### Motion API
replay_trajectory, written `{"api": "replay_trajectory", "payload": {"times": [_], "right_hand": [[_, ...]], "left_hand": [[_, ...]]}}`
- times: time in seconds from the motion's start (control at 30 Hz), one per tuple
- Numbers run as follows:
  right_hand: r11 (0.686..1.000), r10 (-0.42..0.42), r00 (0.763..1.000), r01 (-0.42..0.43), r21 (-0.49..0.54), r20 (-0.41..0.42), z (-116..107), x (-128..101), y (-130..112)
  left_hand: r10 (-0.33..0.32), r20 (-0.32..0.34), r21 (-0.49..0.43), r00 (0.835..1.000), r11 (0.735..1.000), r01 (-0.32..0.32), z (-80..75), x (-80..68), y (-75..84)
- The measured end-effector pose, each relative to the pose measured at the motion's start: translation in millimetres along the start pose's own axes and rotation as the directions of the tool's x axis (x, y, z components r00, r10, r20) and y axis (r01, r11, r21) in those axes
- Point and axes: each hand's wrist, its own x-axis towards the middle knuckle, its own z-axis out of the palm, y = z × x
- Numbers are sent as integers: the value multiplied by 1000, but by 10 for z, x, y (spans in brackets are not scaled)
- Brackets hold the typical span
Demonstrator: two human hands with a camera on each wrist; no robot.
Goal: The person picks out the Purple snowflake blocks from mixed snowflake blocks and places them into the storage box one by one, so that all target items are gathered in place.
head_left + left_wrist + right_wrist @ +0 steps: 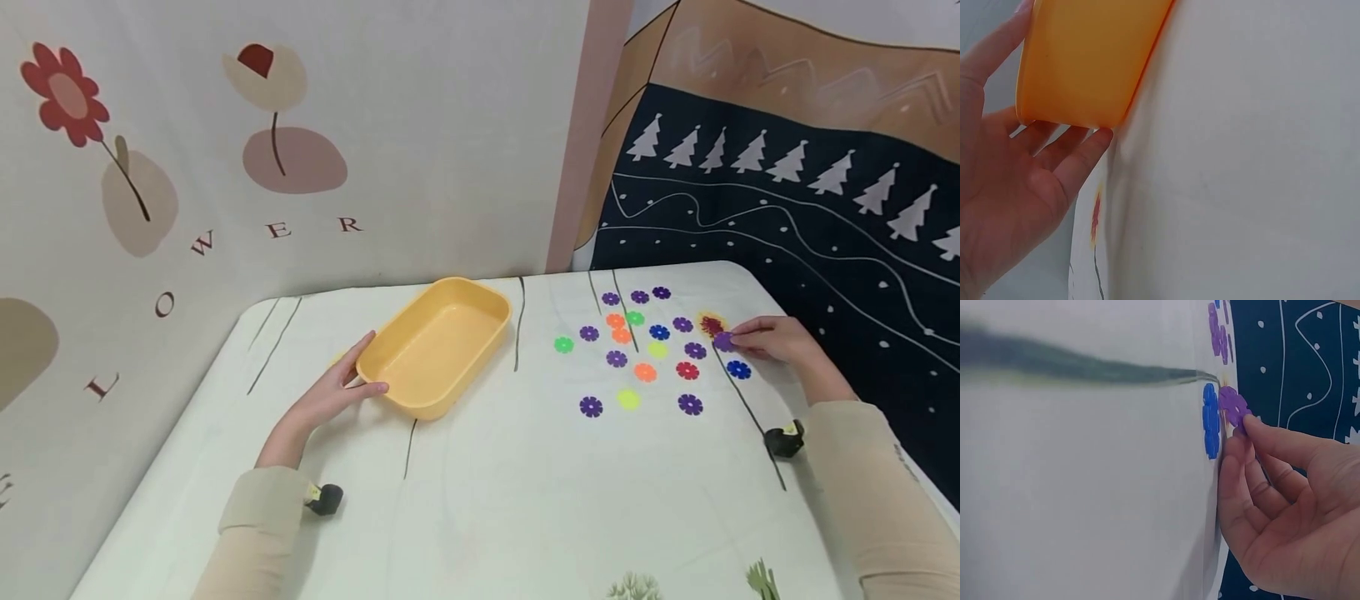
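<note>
A yellow rectangular tray [480, 302] sits empty on the white tablecloth, left of centre. My left hand [347, 388] holds its near-left corner, thumb on the rim and fingers along the outside wall; the left wrist view shows the tray [1085, 56] against my fingers [1075, 164]. Several small flower-shaped discs in purple, orange, green, blue, red and yellow lie scattered at the right. My right hand [757, 337] pinches a purple disc [723, 341] at the right edge of that group. In the right wrist view the purple disc [1233, 407] is between thumb and fingertips, beside a blue disc [1210, 420].
The table [480, 500] has a white cloth with thin dark lines and printed plants. Fabric backdrops stand close behind and to the right. The table's right edge runs just past my right hand.
</note>
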Motion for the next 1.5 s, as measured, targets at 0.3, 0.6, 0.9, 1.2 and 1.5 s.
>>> {"api": "replay_trajectory", "payload": {"times": [0.3, 0.6, 0.9, 1.2, 1.5], "right_hand": [[999, -18, 1000, 17, 46, 5, 7, 25, -90], [997, -43, 998, 40, 71, 41, 113, 24, -306], [988, -69, 996, 62, 139, 49, 258, 87, -551], [986, -76, 991, 58, 159, 110, 533, 145, -904], [981, -150, 979, 129, 142, 141, 914, 107, -1393]], "left_hand": [[22, -19, -7, 1000, 1000, -23, -3, -9, 34], [24, -30, 6, 999, 1000, -23, 30, -44, 8], [10, -36, -9, 999, 1000, -11, 46, -58, 34], [0, -54, -15, 999, 1000, -1, 65, -65, -2], [1, -58, -17, 998, 1000, -2, 74, -52, 17]]}}
